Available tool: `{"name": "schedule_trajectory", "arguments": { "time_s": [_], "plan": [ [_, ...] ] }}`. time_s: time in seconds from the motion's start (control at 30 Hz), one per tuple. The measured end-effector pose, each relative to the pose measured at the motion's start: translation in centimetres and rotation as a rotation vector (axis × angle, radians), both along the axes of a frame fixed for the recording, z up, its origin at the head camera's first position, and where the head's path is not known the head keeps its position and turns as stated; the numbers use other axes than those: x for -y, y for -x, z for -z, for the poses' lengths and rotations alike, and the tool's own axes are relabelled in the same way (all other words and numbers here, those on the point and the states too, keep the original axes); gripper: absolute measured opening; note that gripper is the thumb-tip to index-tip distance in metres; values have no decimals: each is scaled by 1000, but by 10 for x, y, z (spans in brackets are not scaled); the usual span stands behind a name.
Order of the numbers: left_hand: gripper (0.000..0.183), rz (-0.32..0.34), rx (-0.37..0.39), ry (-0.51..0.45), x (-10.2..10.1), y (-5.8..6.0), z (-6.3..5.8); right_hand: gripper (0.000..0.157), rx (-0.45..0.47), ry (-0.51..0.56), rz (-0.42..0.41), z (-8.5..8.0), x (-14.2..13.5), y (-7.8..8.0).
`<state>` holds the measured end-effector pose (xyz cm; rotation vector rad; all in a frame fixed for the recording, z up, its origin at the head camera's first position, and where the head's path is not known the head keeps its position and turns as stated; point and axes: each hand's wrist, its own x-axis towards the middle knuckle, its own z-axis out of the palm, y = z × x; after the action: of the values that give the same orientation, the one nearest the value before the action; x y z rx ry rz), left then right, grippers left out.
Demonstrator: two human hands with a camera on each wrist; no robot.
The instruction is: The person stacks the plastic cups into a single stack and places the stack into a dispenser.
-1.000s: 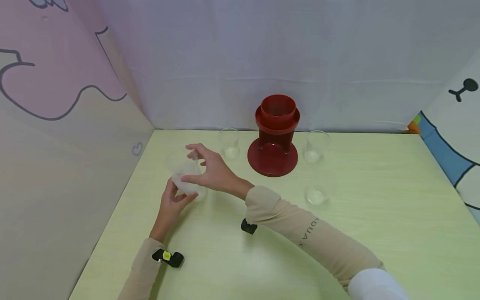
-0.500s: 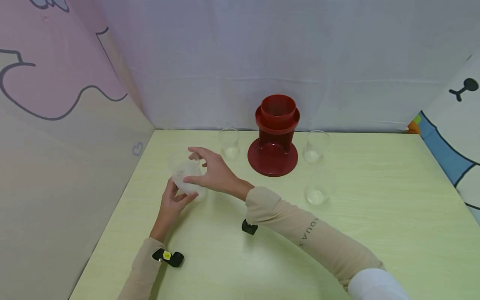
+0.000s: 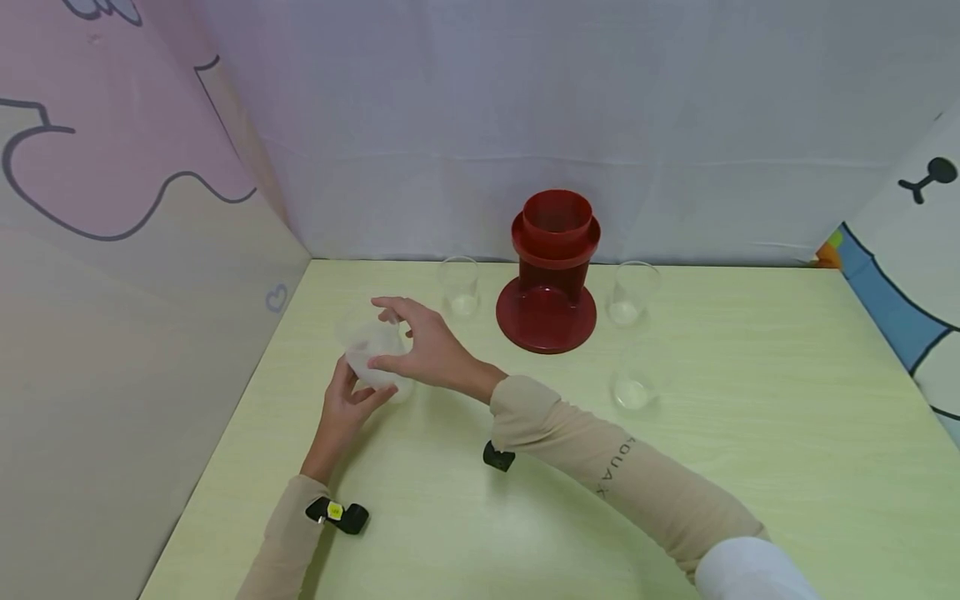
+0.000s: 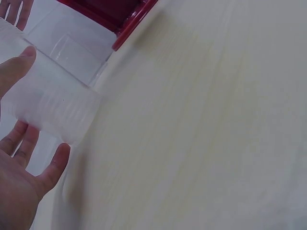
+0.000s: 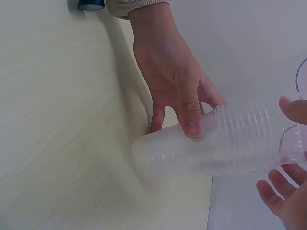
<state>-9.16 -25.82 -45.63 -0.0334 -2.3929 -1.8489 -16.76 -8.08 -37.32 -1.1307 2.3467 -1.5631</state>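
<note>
A nested stack of clear plastic cups is held tilted above the left part of the table. My left hand grips the stack near its base, thumb and fingers on opposite sides. At the rim end, the thumb and fingers of my right hand curl round the outermost plastic cup. The right wrist view shows the ridged rims of the stack lying close together between the two hands. In the left wrist view, my right thumb lies along the stack's side.
Single clear cups stand on the table: one behind my right hand, another at back right, a third nearer. Between them a red round plate carries red cup-like pieces. Fabric walls border the table.
Both hands stay at the stack in nearly the same place. My right fingers shift slightly at the rim end; the cups on the table and the red pieces have not moved.
</note>
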Motion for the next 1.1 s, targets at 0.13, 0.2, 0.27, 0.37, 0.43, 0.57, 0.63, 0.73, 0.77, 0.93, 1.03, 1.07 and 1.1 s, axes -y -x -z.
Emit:
{"name": "schedule_trajectory", "arguments": {
  "time_s": [0.13,0.2,0.27,0.37,0.43,0.57,0.63,0.73,0.77,0.93,1.03,1.07,1.1],
  "plan": [
    [76,-4,2,-11,0,0,0,71,-4,-14,0,0,0,0],
    [76,-7,-1,-21,0,0,0,71,0,-19,-2,1,1,0],
    [76,-8,-4,-31,0,1,1,71,5,-22,-5,1,1,0],
    [76,-9,-3,-37,-1,1,1,70,7,-31,-1,3,2,0],
    [77,-9,-2,-39,-1,1,1,70,5,-41,1,4,2,0],
    [76,-4,-4,-35,0,1,1,68,-1,-68,8,6,1,-1],
    [76,0,-5,-32,0,1,0,67,-6,-84,12,6,1,-1],
    [75,3,-12,-32,-1,1,0,67,-8,-104,14,7,1,0],
    [75,2,-14,-33,-1,1,0,67,-9,-110,13,7,0,0],
    [74,-4,-15,-37,-1,2,0,68,3,-132,16,8,0,0],
    [73,-8,-9,-42,-2,1,0,68,17,-154,26,8,0,-2],
    [73,-7,-9,-44,-2,1,0,68,21,-164,32,8,0,-2],
    [74,-6,-10,-45,-2,2,0,69,24,-173,37,7,0,-3]
  ]
}}
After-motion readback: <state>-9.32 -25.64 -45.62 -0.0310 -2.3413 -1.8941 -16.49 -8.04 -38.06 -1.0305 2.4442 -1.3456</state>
